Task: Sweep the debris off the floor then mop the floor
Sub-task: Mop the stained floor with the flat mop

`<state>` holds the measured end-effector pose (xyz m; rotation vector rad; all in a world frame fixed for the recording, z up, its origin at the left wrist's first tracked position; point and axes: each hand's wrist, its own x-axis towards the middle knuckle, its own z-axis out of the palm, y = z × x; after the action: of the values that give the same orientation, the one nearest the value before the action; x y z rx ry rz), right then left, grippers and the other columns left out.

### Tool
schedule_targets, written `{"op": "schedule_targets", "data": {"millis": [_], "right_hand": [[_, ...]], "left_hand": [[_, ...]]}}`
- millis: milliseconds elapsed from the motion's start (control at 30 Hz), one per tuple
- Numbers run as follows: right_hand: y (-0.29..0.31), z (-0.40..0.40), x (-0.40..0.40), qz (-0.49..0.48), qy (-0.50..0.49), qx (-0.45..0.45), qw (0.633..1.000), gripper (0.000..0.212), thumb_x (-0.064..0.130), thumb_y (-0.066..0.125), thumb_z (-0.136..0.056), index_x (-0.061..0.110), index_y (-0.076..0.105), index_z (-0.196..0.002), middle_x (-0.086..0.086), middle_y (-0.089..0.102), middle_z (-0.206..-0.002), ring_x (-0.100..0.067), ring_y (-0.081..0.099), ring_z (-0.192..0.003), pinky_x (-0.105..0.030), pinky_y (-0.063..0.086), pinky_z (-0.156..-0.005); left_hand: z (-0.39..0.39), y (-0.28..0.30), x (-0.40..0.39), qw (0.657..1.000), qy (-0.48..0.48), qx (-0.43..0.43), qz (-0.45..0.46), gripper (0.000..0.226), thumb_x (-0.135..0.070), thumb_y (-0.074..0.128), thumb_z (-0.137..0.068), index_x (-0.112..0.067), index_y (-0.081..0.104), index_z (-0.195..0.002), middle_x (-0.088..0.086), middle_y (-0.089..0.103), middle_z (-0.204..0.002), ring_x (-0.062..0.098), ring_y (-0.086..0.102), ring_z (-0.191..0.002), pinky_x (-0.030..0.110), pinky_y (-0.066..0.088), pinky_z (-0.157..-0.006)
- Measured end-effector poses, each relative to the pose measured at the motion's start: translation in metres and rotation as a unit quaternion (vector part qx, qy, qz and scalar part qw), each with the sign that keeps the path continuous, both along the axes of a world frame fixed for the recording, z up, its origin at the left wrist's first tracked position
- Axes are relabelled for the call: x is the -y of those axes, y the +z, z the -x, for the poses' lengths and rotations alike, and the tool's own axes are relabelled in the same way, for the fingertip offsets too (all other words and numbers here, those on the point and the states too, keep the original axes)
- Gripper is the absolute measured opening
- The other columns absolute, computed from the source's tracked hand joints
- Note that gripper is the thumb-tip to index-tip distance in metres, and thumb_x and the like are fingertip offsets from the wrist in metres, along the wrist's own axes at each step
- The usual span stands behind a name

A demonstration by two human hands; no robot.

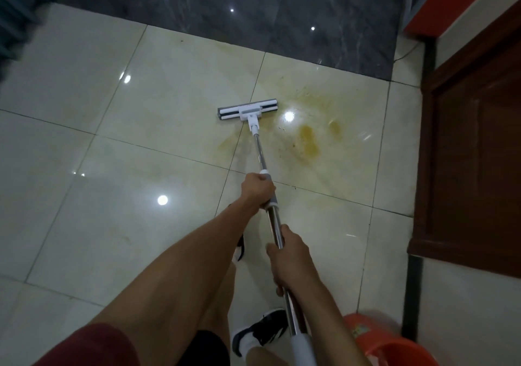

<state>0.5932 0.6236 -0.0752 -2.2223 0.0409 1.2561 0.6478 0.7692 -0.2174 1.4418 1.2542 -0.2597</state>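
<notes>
A mop with a white and grey flat head (247, 110) rests on the cream tiled floor (112, 140), its metal pole (262, 157) running back toward me. My left hand (258, 188) grips the grey sleeve of the pole farther out. My right hand (287, 253) holds the bare metal pole closer to my body. Yellow-brown stains (308, 139) and small dark specks lie on the tiles just right of the mop head.
A dark wooden door or cabinet (473, 154) stands along the right side. An orange bucket (392, 343) sits at the bottom right. Dark marble flooring (253, 13) begins beyond the cream tiles. My shoes (262, 332) are below the pole.
</notes>
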Motion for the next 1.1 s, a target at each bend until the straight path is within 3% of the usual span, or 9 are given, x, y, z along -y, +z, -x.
{"op": "schedule_targets", "data": {"millis": [200,333,400,533,600,733,900,1100], "right_hand": [[-0.011,-0.052,-0.048,-0.003,0.022,0.022,1.0,0.028,0.019,0.05,-0.103,0.017,0.052,-0.13,-0.005,0.059,-0.101,-0.014,0.056,-0.07,-0.021,0.046,-0.052],[-0.018,-0.104,-0.109,-0.001,0.038,0.022,0.999,0.025,0.021,0.051,-0.102,0.017,0.052,-0.127,-0.005,0.054,-0.098,-0.023,0.057,-0.081,-0.043,0.061,-0.078],[-0.026,-0.132,-0.143,0.003,0.048,0.018,0.999,0.028,0.023,0.05,-0.102,0.016,0.051,-0.129,-0.006,0.053,-0.098,-0.025,0.056,-0.081,-0.047,0.06,-0.081],[-0.041,-0.191,-0.219,0.001,0.043,0.015,0.999,0.026,0.022,0.05,-0.102,0.018,0.05,-0.128,-0.01,0.058,-0.094,-0.027,0.06,-0.074,-0.049,0.061,-0.075],[-0.047,-0.222,-0.261,-0.002,0.038,0.012,0.999,0.025,0.021,0.05,-0.102,0.017,0.05,-0.127,-0.011,0.059,-0.092,-0.027,0.06,-0.068,-0.047,0.061,-0.069],[-0.062,-0.277,-0.338,-0.02,0.038,0.006,0.999,0.021,0.015,0.049,-0.101,0.011,0.05,-0.122,-0.012,0.058,-0.087,-0.026,0.057,-0.056,-0.035,0.055,-0.045],[-0.08,-0.337,-0.418,-0.031,0.052,0.0,0.998,0.025,0.012,0.05,-0.1,0.009,0.048,-0.125,-0.016,0.06,-0.097,-0.028,0.061,-0.062,-0.036,0.057,-0.051],[-0.087,-0.357,-0.465,-0.032,0.065,-0.021,0.997,0.031,0.004,0.049,-0.098,0.009,0.046,-0.128,-0.016,0.059,-0.093,-0.024,0.06,-0.054,-0.03,0.051,-0.045]], "left_hand": [[-0.047,-0.011,-0.048,0.999,0.021,0.021,0.012,0.015,-0.014,0.066,-0.093,-0.003,0.072,-0.102,0.009,0.068,-0.085,0.025,0.071,-0.075,0.035,0.061,-0.059],[-0.097,-0.014,-0.107,0.999,0.033,0.031,0.021,0.016,-0.011,0.066,-0.093,-0.004,0.071,-0.106,0.01,0.069,-0.09,0.026,0.07,-0.078,0.034,0.059,-0.056],[-0.125,-0.017,-0.142,0.999,0.032,0.035,0.019,0.015,-0.007,0.068,-0.089,-0.002,0.072,-0.104,0.014,0.07,-0.094,0.029,0.07,-0.078,0.033,0.057,-0.053],[-0.184,-0.024,-0.218,0.998,0.036,0.052,0.017,0.014,-0.006,0.068,-0.088,0.001,0.073,-0.098,0.018,0.069,-0.092,0.035,0.07,-0.081,0.038,0.057,-0.056],[-0.215,-0.029,-0.261,0.997,0.047,0.054,0.011,0.015,-0.011,0.065,-0.092,0.0,0.074,-0.096,0.012,0.07,-0.083,0.032,0.07,-0.077,0.037,0.058,-0.056],[-0.272,-0.041,-0.338,0.997,0.054,0.056,-0.005,0.017,-0.016,0.061,-0.097,-0.003,0.071,-0.093,0.004,0.066,-0.07,0.021,0.065,-0.061,0.024,0.048,-0.04],[-0.329,-0.052,-0.416,0.995,0.073,0.065,-0.028,0.02,-0.018,0.06,-0.097,0.001,0.068,-0.101,0.006,0.064,-0.07,0.021,0.065,-0.058,0.024,0.045,-0.035],[-0.346,-0.049,-0.466,0.996,0.061,0.051,-0.037,0.018,-0.015,0.062,-0.095,-0.003,0.06,-0.082,0.012,0.064,-0.073,0.022,0.065,-0.05,0.03,0.051,-0.039]]}}
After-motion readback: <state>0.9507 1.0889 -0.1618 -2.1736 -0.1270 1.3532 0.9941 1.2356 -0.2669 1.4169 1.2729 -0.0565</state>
